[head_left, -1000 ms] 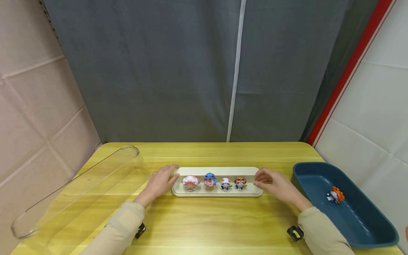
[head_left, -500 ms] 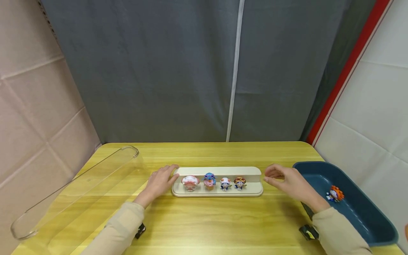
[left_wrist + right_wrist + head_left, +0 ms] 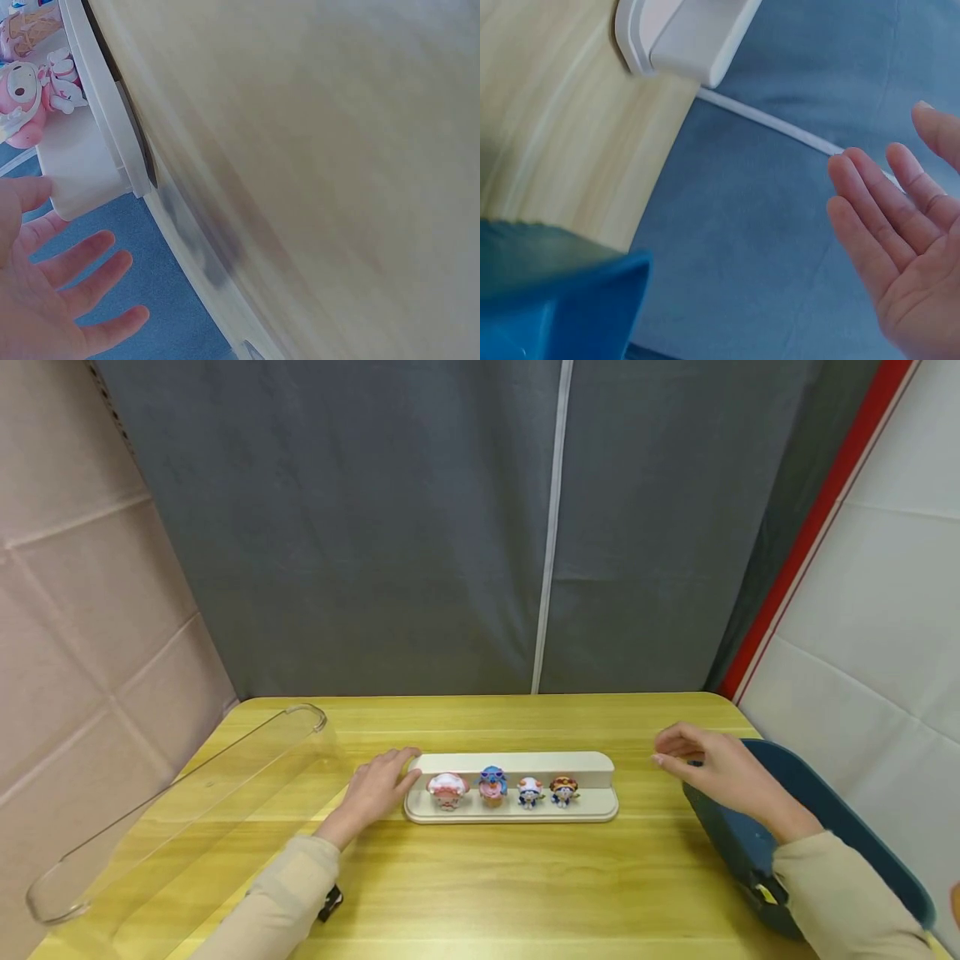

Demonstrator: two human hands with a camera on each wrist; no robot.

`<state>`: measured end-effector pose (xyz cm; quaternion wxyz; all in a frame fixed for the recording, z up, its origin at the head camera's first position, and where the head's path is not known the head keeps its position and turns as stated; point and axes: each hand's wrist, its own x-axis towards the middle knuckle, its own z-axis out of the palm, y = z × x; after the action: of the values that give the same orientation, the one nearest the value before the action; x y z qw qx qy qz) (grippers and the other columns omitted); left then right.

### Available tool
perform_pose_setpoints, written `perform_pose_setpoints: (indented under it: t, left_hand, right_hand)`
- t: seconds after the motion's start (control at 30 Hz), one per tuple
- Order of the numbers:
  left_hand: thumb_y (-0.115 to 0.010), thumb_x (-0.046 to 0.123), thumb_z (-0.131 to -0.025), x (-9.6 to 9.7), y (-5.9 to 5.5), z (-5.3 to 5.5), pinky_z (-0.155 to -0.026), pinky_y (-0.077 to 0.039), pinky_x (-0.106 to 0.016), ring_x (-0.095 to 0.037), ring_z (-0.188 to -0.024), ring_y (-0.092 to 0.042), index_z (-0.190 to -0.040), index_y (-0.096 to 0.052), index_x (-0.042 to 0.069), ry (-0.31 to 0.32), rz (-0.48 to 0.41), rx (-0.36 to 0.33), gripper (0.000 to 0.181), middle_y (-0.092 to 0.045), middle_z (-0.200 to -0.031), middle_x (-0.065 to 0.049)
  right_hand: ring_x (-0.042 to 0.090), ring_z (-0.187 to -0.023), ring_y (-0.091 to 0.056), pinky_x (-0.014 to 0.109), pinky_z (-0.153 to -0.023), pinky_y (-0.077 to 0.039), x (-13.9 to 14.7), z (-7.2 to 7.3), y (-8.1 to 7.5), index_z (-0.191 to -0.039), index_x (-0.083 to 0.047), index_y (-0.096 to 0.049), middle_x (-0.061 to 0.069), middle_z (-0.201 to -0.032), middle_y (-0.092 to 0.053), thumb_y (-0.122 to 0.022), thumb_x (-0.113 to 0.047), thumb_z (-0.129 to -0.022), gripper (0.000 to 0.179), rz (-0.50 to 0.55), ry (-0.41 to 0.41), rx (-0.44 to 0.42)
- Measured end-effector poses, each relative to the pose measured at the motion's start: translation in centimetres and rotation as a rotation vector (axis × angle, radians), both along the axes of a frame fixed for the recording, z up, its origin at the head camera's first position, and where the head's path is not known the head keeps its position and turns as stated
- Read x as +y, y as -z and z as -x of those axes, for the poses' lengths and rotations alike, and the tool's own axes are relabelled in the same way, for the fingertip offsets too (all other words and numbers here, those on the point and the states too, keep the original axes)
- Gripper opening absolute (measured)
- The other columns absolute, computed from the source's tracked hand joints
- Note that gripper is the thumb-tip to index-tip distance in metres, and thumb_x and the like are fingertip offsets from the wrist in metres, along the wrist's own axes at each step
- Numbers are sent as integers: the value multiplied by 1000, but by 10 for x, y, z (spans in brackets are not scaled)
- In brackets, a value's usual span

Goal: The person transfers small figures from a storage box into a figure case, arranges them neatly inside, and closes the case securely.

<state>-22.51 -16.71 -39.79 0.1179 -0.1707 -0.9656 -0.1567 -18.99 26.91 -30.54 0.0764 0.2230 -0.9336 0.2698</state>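
Note:
A cream two-step display stand (image 3: 510, 817) lies on the table, with a row of small figurines on its lower step: a pink one in a white hat (image 3: 447, 792), a blue one with a pink cupcake (image 3: 492, 787), one in a white cap (image 3: 529, 793) and one in a brown-gold hat (image 3: 563, 792). My left hand (image 3: 380, 782) rests at the stand's left end, fingers spread; in the left wrist view its thumb (image 3: 30, 191) touches that end. With nothing in its fingers, my right hand (image 3: 723, 772) hovers at the near-left rim of the blue bin.
The deep blue bin (image 3: 847, 810) stands on the right; the sleeve and hand hide much of its inside. A clear plastic cover (image 3: 202, 810) lies on the left side of the table. A grey curtain (image 3: 390, 543) hangs behind the table.
My right hand has moved right, away from the stand's right end to the bin. The orange-haired figurine in the bin has become hidden behind the arm. My left hand has stayed put.

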Motion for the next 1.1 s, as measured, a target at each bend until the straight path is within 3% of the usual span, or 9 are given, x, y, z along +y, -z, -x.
perform_pose_setpoints:
  t: [0.27, 0.53, 0.73, 0.97, 1.1]
  left_hand:
    - [-51, 30, -90, 0, 1, 1, -74, -42, -50, -30, -91, -55, -117, -52, 13, -6, 4, -5, 32, -59, -103, -9]
    - [-51, 30, -90, 0, 0, 1, -73, -43, -50, -30, -90, -56, -118, -52, 13, -5, -1, -6, 32, -59, -102, -9]
    - [-51, 30, -90, 0, -1, 1, -73, -43, -50, -29, -89, -56, -117, -52, 14, -10, 7, -9, 32, -59, -98, -7]
    - [-51, 30, -90, 1, -1, 0, -73, -43, -49, -29, -89, -56, -118, -52, 14, -14, 8, -17, 32, -59, -97, -7]
    - [-51, 30, -90, 1, -1, -1, -74, -42, -50, -30, -90, -55, -118, -52, 13, -16, 1, -20, 33, -59, -100, -8]
  right_hand:
    - [17, -85, -58, 35, -74, -48, 20, -1, -12, -103, -9, -56, 1, -93, -60, -55, -31, -87, 27, -31, 43, -11]
    - [-1, -81, -54, 13, -68, -43, 51, -3, -11, -104, -8, -57, 5, -94, -61, -57, -22, -87, 22, 10, 63, 45]
    - [-9, -78, -50, 14, -62, -43, 77, -5, -6, -106, -7, -56, 9, -96, -61, -58, -22, -87, 25, 26, 137, 44]
    - [-15, -77, -45, 18, -57, -44, 102, -4, 7, -106, -7, -56, -7, -92, -58, -58, -22, -86, 25, 55, 205, 33]
    - [-19, -77, -41, 18, -56, -43, 113, -2, 15, -107, -5, -56, 4, -95, -60, -58, -25, -86, 28, 45, 242, 8]
